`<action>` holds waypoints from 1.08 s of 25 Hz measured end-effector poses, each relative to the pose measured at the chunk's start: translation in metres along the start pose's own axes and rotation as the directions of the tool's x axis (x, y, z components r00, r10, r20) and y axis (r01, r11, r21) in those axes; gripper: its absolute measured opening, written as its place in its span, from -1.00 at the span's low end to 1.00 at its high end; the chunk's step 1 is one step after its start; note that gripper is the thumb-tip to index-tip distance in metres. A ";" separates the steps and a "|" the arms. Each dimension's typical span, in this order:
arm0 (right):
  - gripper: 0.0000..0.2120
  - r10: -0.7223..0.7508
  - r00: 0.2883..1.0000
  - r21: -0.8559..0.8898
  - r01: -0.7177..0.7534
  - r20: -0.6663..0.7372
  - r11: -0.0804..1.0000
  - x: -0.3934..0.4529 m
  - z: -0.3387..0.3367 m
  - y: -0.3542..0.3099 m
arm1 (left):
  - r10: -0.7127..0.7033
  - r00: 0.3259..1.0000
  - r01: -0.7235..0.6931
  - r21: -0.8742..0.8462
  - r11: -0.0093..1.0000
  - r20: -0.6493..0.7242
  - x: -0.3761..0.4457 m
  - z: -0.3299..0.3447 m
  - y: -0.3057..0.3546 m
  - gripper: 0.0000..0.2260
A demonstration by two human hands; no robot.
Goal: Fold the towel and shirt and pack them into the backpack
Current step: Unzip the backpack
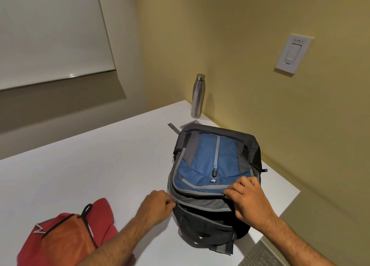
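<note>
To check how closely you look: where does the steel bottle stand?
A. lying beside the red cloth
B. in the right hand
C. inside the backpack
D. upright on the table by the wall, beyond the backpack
D: the bottle stands upright on the table near the wall, beyond the backpack.

On the white table [84,165] I see a blue and grey backpack [212,165] lying front up at the right, my left hand [157,204] pinching at its near-left zip line and my right hand [248,197] gripping the near edge of its blue panel. At the near left lies a red shirt [104,211] under an orange fabric piece [68,237]. Far right, by the yellow wall [250,55], stands a steel bottle [197,96] upright; a white switch plate [294,54] sits on that wall.
</note>
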State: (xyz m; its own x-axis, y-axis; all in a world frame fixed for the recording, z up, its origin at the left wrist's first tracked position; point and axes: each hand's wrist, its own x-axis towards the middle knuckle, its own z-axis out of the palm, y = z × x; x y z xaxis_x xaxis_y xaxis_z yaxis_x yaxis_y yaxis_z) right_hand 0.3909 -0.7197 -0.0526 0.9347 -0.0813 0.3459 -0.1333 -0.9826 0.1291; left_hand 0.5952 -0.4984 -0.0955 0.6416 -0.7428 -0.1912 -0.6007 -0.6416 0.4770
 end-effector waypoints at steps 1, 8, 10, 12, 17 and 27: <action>-0.60 0.002 1.000 0.002 -0.002 -0.001 1.000 0.000 -0.001 0.001 | -0.021 1.000 0.021 0.007 1.000 -0.017 0.003 -0.003 -0.007 -0.79; -0.85 0.021 0.994 0.035 -0.025 0.107 0.999 0.001 0.009 -0.007 | -0.030 0.998 0.030 -0.001 1.000 -0.046 0.011 -0.002 -0.026 -0.77; -0.86 0.026 0.988 0.028 -0.030 0.150 0.999 0.001 0.015 -0.014 | -0.029 0.999 0.029 0.002 1.000 -0.044 0.012 0.000 -0.030 -0.76; -0.82 0.049 0.982 0.037 -0.057 0.180 0.998 0.005 0.019 -0.025 | -0.033 0.998 0.033 -0.012 0.999 -0.044 0.013 0.001 -0.033 -0.76; -0.75 0.137 0.971 0.126 -0.164 0.198 0.978 0.043 0.027 -0.073 | -0.030 0.999 0.028 -0.047 0.998 -0.034 0.015 0.003 -0.035 -0.76; -0.66 0.046 0.930 -0.049 -0.030 0.365 0.998 0.096 0.052 -0.114 | 0.014 0.999 -0.015 -0.056 0.998 -0.029 0.018 0.006 -0.041 -0.76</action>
State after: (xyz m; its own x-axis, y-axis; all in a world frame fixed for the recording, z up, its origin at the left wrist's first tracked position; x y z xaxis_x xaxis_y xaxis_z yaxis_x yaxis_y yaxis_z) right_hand 0.5123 -0.6244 -0.0821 0.9833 -0.1815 -0.0113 -0.1772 -0.9705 0.1636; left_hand 0.6287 -0.4868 -0.1241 0.6466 -0.7459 -0.1600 -0.5828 -0.6183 0.5272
